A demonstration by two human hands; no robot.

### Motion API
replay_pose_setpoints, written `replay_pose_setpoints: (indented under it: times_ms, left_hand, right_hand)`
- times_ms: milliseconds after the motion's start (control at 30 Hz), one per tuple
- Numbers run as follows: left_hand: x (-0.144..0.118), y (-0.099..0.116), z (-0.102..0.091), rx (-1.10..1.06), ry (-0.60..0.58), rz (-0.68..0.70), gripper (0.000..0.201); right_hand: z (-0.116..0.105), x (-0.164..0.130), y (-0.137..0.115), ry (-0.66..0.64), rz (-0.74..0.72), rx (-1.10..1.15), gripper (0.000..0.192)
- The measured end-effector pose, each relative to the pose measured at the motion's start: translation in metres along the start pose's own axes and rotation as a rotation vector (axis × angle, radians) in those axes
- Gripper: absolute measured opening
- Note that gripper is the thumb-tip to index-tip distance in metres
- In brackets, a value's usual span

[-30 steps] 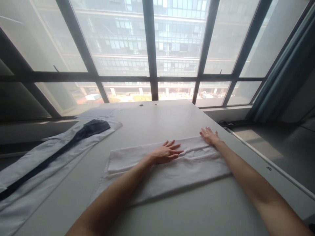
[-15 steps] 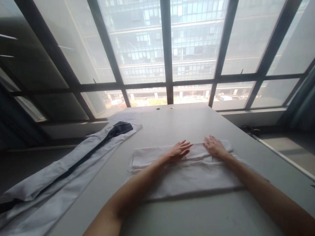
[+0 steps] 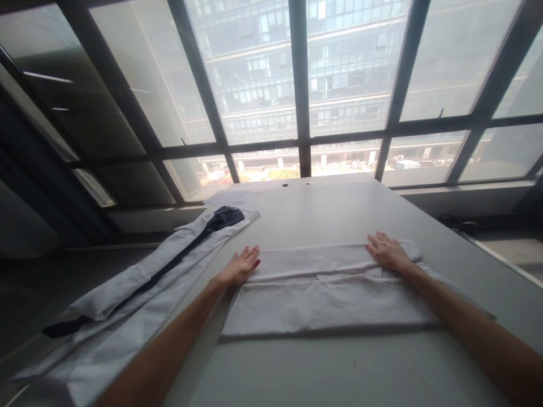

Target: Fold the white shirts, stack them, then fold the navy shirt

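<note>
Hands lay flat at either end of a folded white cloth (image 3: 322, 294) that sat on the pale grey tabletop (image 3: 339, 209), roughly in its middle and in front of me. I saw the left hand (image 3: 241, 265) resting palm down at the cloth's far left corner, its fingers (image 3: 250, 255) stretched out and held close together, partly on the fabric edge and partly on the bare tabletop. I saw the right hand (image 3: 388, 252) pressed palm down on the cloth's far right corner, its fingers (image 3: 375, 240) loosely fanned apart. Neither hand pinched or lifted anything. The cloth was a wide rectangle, folded in layers, with a narrower band along the far edge and a crease running across between the two hands. To the left, well apart from the cloth, a long white garment (image 3: 127, 305) lay diagonally across the tabletop's edge, and a dark narrow strip (image 3: 169, 263) of fabric ran along its length on top. Beyond the tabletop stood a wall of large windows (image 3: 271, 85) with dark frames, showing an office building outside.
</note>
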State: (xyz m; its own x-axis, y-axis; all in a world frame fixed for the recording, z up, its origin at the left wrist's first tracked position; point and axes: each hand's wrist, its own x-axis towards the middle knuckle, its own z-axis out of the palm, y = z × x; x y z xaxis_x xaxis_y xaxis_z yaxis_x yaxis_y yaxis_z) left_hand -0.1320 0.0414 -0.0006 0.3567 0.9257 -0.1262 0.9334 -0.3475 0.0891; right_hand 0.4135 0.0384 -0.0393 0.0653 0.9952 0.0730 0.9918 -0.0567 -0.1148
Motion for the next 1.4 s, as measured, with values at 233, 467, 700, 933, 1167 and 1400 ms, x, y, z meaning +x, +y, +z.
replay_pose_setpoints:
  times_ms: [233,467,700,933,1167,1400]
  left_hand:
    - [0.001,0.062,-0.004,-0.143,0.216,0.006,0.069]
    - [-0.015,0.099,0.022,-0.012,0.138,0.052,0.071]
    - [-0.012,0.091,0.029,0.035,0.185,0.07,0.062]
    - [0.016,0.085,0.025,0.016,0.198,0.076,0.058]
    - [0.054,0.076,0.012,0.023,0.169,0.082,0.058]
    - [0.059,0.068,0.022,0.065,0.218,0.104,0.057]
  right_hand:
    - [0.002,0.001,0.001,0.027,-0.006,0.02,0.058]
    - [-0.009,-0.005,-0.002,0.072,-0.022,0.019,0.054]
    - [-0.011,-0.044,-0.026,-0.058,-0.124,0.055,0.058]
    - [-0.009,-0.033,-0.032,-0.036,-0.128,0.043,0.058]
    - [-0.011,0.004,-0.027,-0.035,-0.107,0.029,0.059]
    - [-0.015,0.008,0.047,-0.05,0.189,-0.034,0.067]
